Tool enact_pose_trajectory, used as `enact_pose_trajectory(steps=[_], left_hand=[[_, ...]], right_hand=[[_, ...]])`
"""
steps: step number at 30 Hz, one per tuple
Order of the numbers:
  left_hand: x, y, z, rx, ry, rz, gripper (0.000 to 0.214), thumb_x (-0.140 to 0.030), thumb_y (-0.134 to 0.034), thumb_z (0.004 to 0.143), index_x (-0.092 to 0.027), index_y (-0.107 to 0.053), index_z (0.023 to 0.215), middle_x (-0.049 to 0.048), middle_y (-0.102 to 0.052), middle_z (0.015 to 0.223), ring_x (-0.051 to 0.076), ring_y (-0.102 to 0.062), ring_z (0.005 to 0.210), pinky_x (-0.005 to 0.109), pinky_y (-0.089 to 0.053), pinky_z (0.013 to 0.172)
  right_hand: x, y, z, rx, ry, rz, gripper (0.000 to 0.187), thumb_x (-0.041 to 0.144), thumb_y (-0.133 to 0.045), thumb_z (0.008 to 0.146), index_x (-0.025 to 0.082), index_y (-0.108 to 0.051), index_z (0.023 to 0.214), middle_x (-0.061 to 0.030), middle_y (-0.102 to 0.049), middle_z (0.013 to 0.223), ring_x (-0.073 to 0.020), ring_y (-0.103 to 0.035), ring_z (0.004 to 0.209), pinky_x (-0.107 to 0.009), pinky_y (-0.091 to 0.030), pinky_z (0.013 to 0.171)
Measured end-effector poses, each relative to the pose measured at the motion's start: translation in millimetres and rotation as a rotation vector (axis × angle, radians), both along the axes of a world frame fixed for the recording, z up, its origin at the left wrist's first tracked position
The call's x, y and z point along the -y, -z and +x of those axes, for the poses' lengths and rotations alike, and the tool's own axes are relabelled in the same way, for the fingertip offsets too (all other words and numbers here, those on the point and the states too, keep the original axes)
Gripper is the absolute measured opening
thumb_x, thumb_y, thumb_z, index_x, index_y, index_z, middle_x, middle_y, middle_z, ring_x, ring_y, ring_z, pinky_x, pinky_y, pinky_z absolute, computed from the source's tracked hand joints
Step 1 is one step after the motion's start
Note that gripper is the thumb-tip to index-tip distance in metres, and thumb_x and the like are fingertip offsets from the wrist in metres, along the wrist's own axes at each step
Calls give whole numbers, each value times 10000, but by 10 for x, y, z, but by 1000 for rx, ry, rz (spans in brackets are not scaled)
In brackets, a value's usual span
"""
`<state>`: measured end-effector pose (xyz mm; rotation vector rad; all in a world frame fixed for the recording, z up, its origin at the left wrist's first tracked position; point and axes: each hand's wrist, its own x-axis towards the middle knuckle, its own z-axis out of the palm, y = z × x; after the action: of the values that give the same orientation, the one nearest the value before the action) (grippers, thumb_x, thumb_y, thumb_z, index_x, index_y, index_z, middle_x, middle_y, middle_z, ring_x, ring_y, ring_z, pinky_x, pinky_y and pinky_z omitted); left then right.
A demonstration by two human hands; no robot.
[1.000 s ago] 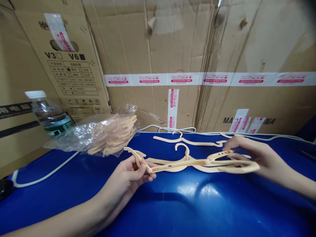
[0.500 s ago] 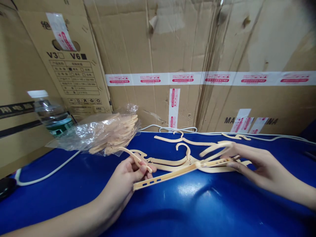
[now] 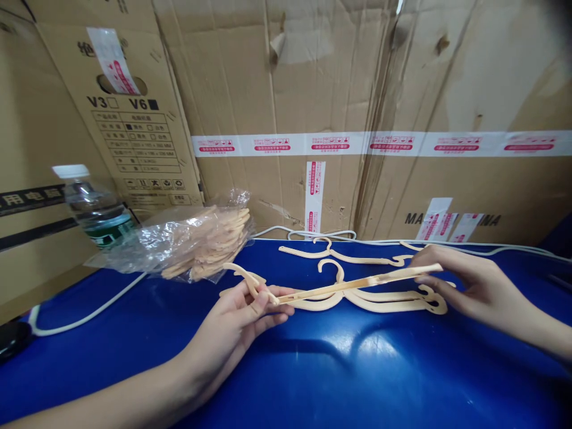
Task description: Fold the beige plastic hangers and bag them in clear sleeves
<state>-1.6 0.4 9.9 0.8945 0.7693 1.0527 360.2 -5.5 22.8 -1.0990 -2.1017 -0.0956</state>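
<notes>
My left hand (image 3: 245, 313) pinches a small curved beige hanger piece (image 3: 238, 271) between thumb and fingers. Its tip meets the near end of a beige plastic hanger (image 3: 326, 291), held edge-on above the table. At the other end, my right hand (image 3: 453, 283) grips this hanger between thumb and fingers; the hanger's hook cannot be made out. Behind and beneath it lies another hanger (image 3: 384, 308) with its hook (image 3: 340, 271) pointing away from me. Farther back rests a hanger part (image 3: 353, 258) with a small hook.
A clear plastic bag (image 3: 165, 235) full of beige hanger pieces (image 3: 223, 241) lies left on the blue table (image 3: 313, 381). Behind it stands a water bottle (image 3: 96, 205). Cardboard boxes (image 3: 277, 89) wall the back, with a white cable (image 3: 84, 310) along the table.
The held hanger has turned from showing its slotted underside to a thin edge, and its left end has risen to the small curved piece. Both hands keep their grip.
</notes>
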Motion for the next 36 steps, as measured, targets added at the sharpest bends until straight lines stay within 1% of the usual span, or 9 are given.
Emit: enact_pose_trajectory(steps=[4, 9, 14, 20, 25, 28, 32, 34, 36], left_hand=[[8, -20, 11, 2, -6, 0, 316, -276, -944, 598, -143, -666, 669, 78, -791, 893, 183, -736, 734, 268, -574, 736], [1, -15, 19, -23, -57, -2, 385, -284, -966, 530, -150, -629, 659, 64, -778, 765, 174, -718, 667, 260, -563, 680], [-27, 32, -10, -49, -100, 71, 350, -201, -908, 595, -163, -567, 664, 48, -748, 714, 166, -683, 604, 277, -542, 635], [-68, 77, -47, -76, -145, 94, 319, -120, -866, 610, -165, -556, 672, 42, -727, 697, 170, -674, 572, 281, -534, 599], [-117, 118, -49, -81, -216, 139, 324, -122, -881, 605, -156, -565, 670, 13, -676, 606, 161, -660, 533, 252, -522, 541], [-128, 127, -53, -82, -253, 144, 330, -143, -900, 602, -144, -579, 679, 20, -677, 603, 160, -672, 546, 247, -547, 565], [-114, 112, -45, -88, -300, 151, 364, -208, -940, 562, -134, -608, 690, 31, -715, 660, 168, -712, 622, 247, -593, 655], [-110, 109, -34, -109, -324, 158, 390, -256, -956, 537, -132, -624, 701, 39, -743, 719, 177, -735, 674, 246, -608, 697], [-108, 116, -24, -143, -330, 152, 393, -309, -944, 566, -133, -649, 756, 59, -772, 799, 193, -754, 731, 245, -615, 719]], right_hand=[[-1, 4, -1, 13, -6, 22, 65, 239, -601, 895, 240, -665, 904, -53, -712, 852, -215, -671, 753, -305, -531, 682], [22, 4, -11, 29, -50, 14, 73, 202, -583, 899, 251, -635, 916, -32, -689, 861, -195, -656, 791, -286, -519, 708], [58, 45, -52, 35, -75, 29, 96, 196, -575, 903, 258, -619, 962, -26, -679, 892, -189, -645, 838, -270, -507, 738], [63, 38, -127, 57, -121, 49, 94, 201, -561, 908, 258, -613, 960, -9, -681, 868, -166, -659, 792, -229, -521, 702], [116, 24, -166, 74, -122, -22, 68, 213, -565, 920, 246, -609, 959, -16, -680, 862, -164, -655, 753, -234, -532, 658], [150, 19, -191, 42, -89, -59, 46, 247, -572, 927, 238, -617, 932, -14, -678, 822, -163, -643, 705, -237, -521, 607], [151, 18, -217, -49, -2, -137, 151, 353, -591, 920, 222, -657, 883, -24, -675, 769, -171, -620, 644, -244, -479, 522], [132, 29, -214, -123, 44, -213, 216, 418, -619, 895, 212, -675, 860, -31, -673, 742, -173, -602, 610, -249, -457, 493], [108, 47, -198, -207, 75, -307, 271, 470, -649, 864, 202, -691, 859, -44, -681, 756, -174, -588, 598, -256, -451, 491]])
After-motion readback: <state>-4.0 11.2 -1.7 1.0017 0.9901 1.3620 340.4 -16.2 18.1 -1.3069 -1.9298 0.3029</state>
